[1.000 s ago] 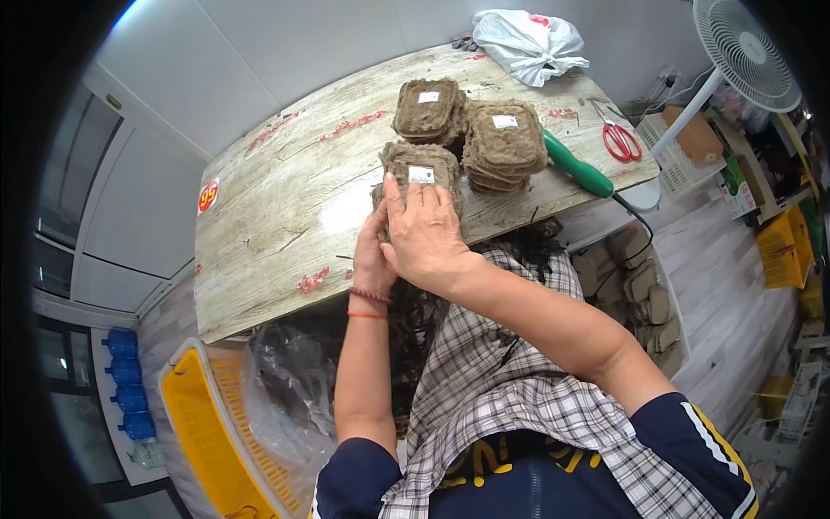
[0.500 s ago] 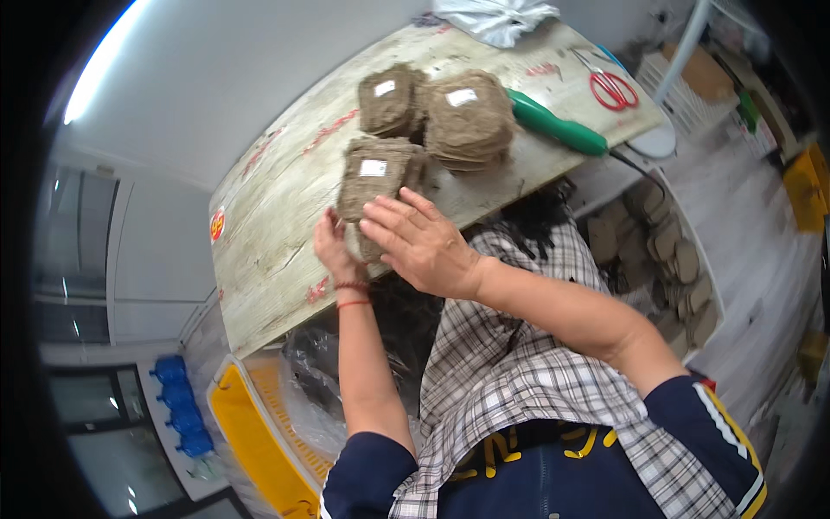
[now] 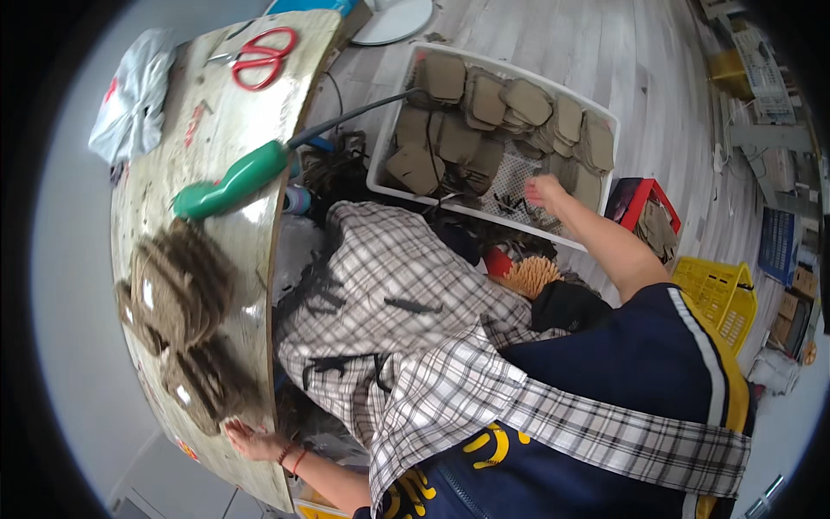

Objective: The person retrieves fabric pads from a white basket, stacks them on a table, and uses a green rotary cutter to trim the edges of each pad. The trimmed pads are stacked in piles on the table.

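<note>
My left hand is at the near edge of the worktable, fingers stretched out beside a small stack of brown fuzzy pads with a white label on top. A taller labelled stack of the same pads stands just beyond it, blurred. My right hand reaches over a white plastic crate, its fingers loosely bent and nothing visible in them. Several piles of flat brown pads with rounded corners lie in the crate around that hand.
On the worktable lie a green corded tool, red-handled scissors and a white plastic bag. A checked apron with dark scraps covers my lap. A red box and a yellow basket stand right of the crate.
My view has turned right toward the crate. My right hand has left the pad stack on the table and moved over the crate. My left hand stays by the stack.
</note>
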{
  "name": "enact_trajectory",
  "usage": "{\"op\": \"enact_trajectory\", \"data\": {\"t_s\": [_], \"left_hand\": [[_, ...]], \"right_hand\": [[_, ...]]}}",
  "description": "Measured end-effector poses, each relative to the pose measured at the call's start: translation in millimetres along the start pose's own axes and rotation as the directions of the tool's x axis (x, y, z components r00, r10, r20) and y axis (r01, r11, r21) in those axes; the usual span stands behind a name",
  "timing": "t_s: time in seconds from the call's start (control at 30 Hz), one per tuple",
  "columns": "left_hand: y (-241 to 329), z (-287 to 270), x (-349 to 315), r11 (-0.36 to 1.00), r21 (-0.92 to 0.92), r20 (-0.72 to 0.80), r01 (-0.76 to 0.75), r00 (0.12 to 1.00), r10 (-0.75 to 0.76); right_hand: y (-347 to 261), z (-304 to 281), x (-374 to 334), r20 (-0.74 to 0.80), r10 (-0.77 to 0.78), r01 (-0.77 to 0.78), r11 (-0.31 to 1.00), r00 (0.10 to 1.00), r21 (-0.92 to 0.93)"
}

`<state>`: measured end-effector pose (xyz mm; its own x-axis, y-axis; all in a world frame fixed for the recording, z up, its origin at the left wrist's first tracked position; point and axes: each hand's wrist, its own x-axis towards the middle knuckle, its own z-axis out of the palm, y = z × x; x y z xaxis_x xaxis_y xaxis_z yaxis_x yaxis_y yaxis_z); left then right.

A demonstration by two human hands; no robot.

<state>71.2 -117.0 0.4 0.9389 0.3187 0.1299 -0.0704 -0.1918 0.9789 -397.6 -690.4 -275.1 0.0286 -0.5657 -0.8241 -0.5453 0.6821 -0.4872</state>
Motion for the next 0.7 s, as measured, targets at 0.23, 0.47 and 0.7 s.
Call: {"op": "enact_trajectory", "data": {"t_s": [0.23, 0.47, 0.7], "left_hand": [[38, 15, -29, 0.930, 0.353, -0.024, -0.103, 0.993, 0.119], [47, 24, -37, 0.930, 0.368, -0.026, -0.018, 0.999, 0.030], [14, -71, 20, 0.578, 0.701, 0.314, -0.417, 0.909, 0.274]], "right_hand": [[44, 70, 77, 0.023, 0.289, -0.254, 0.797, 0.957, 0.548], [25, 129, 113, -0.025, 0.302, -0.196, 0.676, 0.953, 0.710], [24, 131, 137, -0.025, 0.269, -0.155, 0.624, 0.963, 0.766]]}}
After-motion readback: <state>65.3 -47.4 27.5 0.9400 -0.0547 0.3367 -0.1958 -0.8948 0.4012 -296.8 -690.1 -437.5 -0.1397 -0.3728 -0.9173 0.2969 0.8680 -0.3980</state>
